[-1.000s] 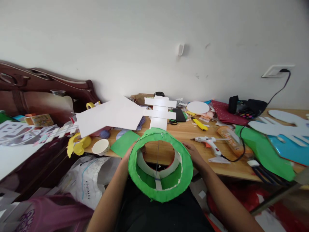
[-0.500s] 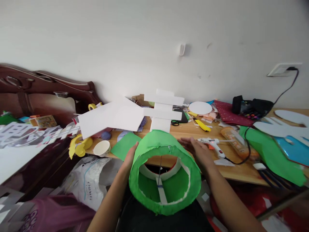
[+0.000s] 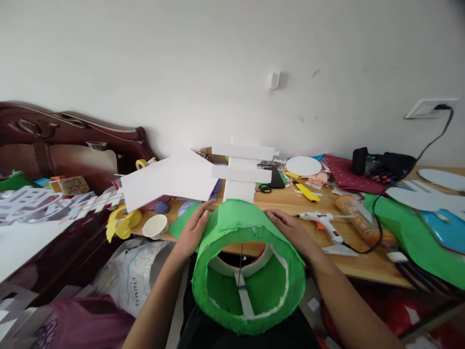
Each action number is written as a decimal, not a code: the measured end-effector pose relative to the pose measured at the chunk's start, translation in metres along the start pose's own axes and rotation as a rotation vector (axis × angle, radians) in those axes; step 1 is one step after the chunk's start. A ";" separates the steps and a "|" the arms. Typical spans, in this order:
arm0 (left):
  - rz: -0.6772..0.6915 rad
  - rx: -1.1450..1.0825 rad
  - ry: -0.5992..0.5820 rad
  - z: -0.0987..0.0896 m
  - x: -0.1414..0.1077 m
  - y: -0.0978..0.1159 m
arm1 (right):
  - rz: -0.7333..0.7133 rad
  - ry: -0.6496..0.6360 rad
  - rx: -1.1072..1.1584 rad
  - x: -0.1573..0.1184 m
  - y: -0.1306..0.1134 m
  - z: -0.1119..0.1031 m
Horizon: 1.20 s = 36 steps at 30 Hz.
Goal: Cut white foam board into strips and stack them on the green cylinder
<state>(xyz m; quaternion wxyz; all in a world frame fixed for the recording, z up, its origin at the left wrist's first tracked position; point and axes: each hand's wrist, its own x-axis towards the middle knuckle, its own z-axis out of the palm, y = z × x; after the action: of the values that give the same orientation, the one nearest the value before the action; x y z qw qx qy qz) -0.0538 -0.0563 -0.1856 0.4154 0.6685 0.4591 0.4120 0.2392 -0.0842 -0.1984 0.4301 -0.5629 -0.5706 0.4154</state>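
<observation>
A hollow drum-like tube (image 3: 238, 215) covered in green paper lies across my lap, its open end facing me. Inside it a white strip (image 3: 245, 301) and a thin dark rod show. My left hand (image 3: 195, 230) presses on the tube's left side with the fingers pointing away. Against the right side rests my right hand (image 3: 289, 229), so the tube is held between both palms. Just beyond stands a white board piece with cross strips (image 3: 241, 174), behind the tube's far end. A sheet of green paper (image 3: 183, 219) lies partly hidden by my left hand.
On the wooden table (image 3: 279, 203) lie a corded glue gun (image 3: 325, 224), a yellow cutter (image 3: 307, 191), scissors (image 3: 264, 188) and a white disc (image 3: 303, 166). White boards (image 3: 170, 177), a paper bowl (image 3: 155, 226) and a plastic bag (image 3: 132, 276) are on the left.
Both hands have settled closer onto the tube's sides, the right one moving inward. The tube has come slightly lower and nearer to me. The view has shifted a little.
</observation>
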 end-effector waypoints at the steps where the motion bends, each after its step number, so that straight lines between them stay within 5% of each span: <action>1: 0.050 0.032 -0.026 -0.001 -0.001 0.009 | -0.009 0.010 -0.017 0.000 -0.003 0.001; 7: 0.205 0.151 -0.203 -0.011 -0.012 0.048 | -0.041 0.032 -0.122 -0.009 -0.021 -0.004; 14: 0.235 0.082 -0.113 -0.015 -0.033 0.062 | -0.275 0.118 -0.151 -0.044 -0.062 -0.014; 20: 0.315 0.183 -0.155 -0.013 -0.038 0.081 | -0.551 -0.015 -0.312 -0.048 -0.097 -0.018; 30: 0.349 0.244 -0.252 -0.009 -0.027 0.096 | -0.479 -0.283 -0.278 -0.021 -0.098 -0.024; 36: 0.335 0.277 -0.335 -0.006 -0.018 0.108 | -0.511 -0.310 -0.281 -0.017 -0.099 -0.023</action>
<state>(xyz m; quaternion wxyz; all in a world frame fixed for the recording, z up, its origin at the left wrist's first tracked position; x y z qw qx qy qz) -0.0343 -0.0977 -0.0855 0.3163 0.8442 0.3192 0.2921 0.2329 -0.1040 -0.0973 0.3465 -0.3855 -0.8037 0.2922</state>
